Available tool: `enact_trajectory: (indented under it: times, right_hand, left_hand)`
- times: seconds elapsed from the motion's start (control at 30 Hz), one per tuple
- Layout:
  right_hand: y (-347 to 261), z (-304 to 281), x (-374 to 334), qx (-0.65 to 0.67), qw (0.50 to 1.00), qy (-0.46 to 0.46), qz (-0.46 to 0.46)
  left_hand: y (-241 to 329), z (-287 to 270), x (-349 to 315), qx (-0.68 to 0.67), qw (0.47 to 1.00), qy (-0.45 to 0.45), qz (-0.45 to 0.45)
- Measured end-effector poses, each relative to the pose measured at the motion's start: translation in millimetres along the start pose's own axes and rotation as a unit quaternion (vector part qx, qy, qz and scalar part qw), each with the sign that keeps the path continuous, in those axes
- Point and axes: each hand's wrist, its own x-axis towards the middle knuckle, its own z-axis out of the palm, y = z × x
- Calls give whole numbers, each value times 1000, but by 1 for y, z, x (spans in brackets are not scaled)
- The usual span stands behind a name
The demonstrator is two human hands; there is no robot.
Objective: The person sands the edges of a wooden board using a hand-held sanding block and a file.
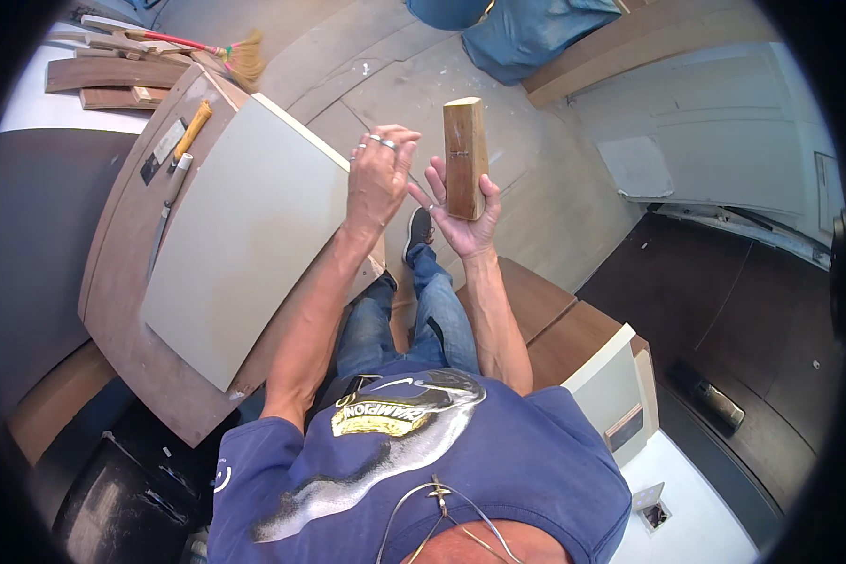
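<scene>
My right hand (pixel 470 224) supports a brown wooden block (pixel 465 160) from below, its palm under the lower end and its fingers and thumb along the sides. The block stands nearly upright, with a paler top end and a dark mark across its front. Just left of it, my left hand (pixel 376 183) is raised, fingers stretched and slightly bent, with rings on it. This hand holds nothing that I can see and stays apart from the block. Beneath my left forearm lies a flat pale grey panel (pixel 254 235) on a brown wooden worktop (pixel 113 254).
A yellow-handled tool (pixel 194 130) and a long thin tool (pixel 171 207) lie beside the panel. Wooden offcuts (pixel 113 75) and a broom (pixel 240 58) are at the far left. Blue cloth (pixel 531 39) lies at the far side. Brown boards (pixel 545 310) stand near my right arm.
</scene>
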Motion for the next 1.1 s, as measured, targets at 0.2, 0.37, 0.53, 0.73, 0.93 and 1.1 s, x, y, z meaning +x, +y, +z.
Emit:
enact_trajectory:
  times: [0.2, 0.37, 0.53, 0.73, 0.93, 1.1]
  right_hand:
    - [-7, -19, -7, 14, 1000, -4, 15]
    - [5, 10, -15, -40, 999, 17, 2]
    - [12, 10, -14, -68, 997, 38, -5]
    - [25, 24, -23, -434, 855, 130, -252]
    - [23, 48, -46, -658, 742, 25, -128]
    - [-33, 86, -27, -926, 331, -86, -158]
  left_hand:
    - [42, 25, -9, 20, 999, -1, 37]
    - [35, 30, -10, 26, 999, 9, 27]
    - [29, 25, -14, 34, 999, 5, 31]
    - [28, 42, -24, -307, 918, 3, -250]
    - [-6, 44, -37, -541, 764, -62, -348]
    - [-33, -14, -33, -515, 736, -208, -386]
